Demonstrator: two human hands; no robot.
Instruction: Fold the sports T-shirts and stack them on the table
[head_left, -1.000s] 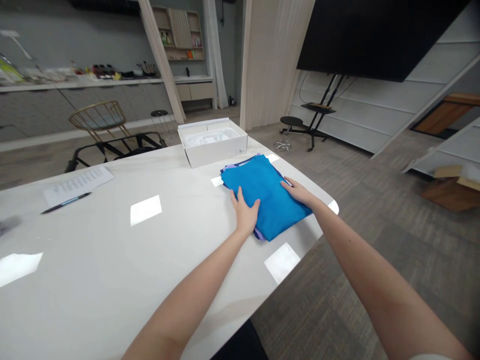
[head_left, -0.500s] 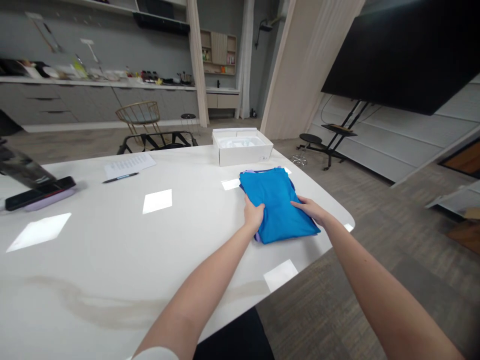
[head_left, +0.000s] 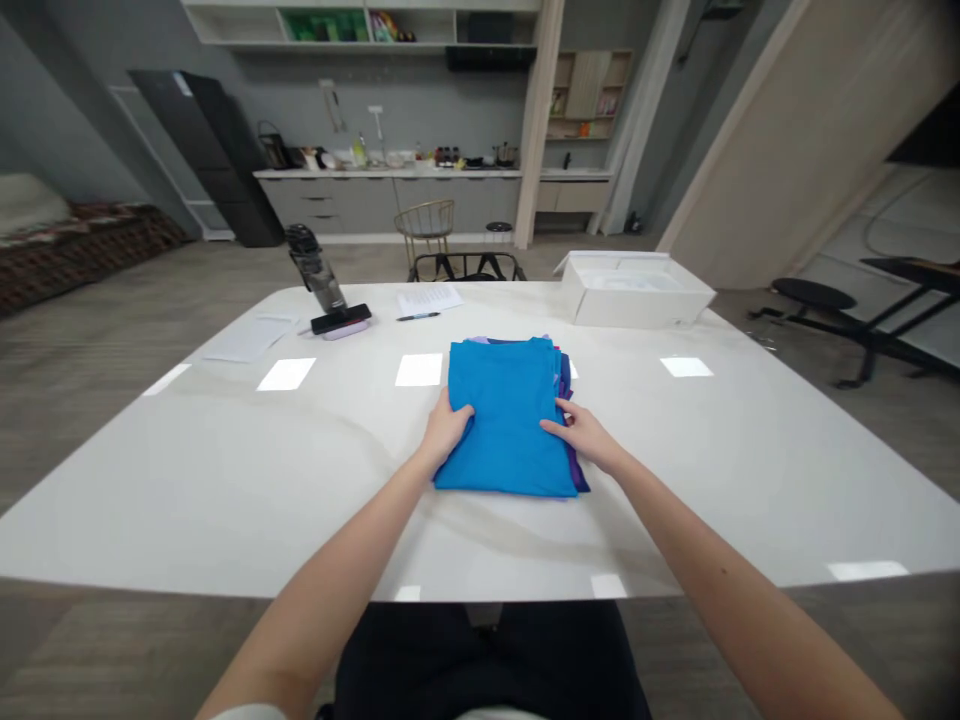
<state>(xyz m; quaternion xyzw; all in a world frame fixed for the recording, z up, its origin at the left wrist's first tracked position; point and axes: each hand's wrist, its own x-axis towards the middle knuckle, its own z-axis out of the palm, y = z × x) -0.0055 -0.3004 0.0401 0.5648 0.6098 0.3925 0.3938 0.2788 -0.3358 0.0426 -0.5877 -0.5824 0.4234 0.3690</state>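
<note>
A stack of folded clothes lies on the white table in front of me, topped by a bright blue folded garment (head_left: 510, 420). Purple and dark blue cloth (head_left: 576, 468) peeks out along its right side. My left hand (head_left: 448, 430) grips the left edge, thumb on top and fingers hidden at the side or below. At the right edge, my right hand (head_left: 589, 436) is closed on the stack, its thumb resting on the blue cloth and a finger against the side layers.
A white open box (head_left: 637, 290) stands at the back right of the table (head_left: 300, 480). Farther left are a pen (head_left: 418, 317), a printed sheet (head_left: 431, 301), a handheld vacuum cleaner (head_left: 319, 275) and white papers (head_left: 251, 338). Chairs stand beyond the far edge.
The stack has moved left with both hands, from beside the table's right corner to the middle front, and now sits squarer to the edge. My view has turned left.
</note>
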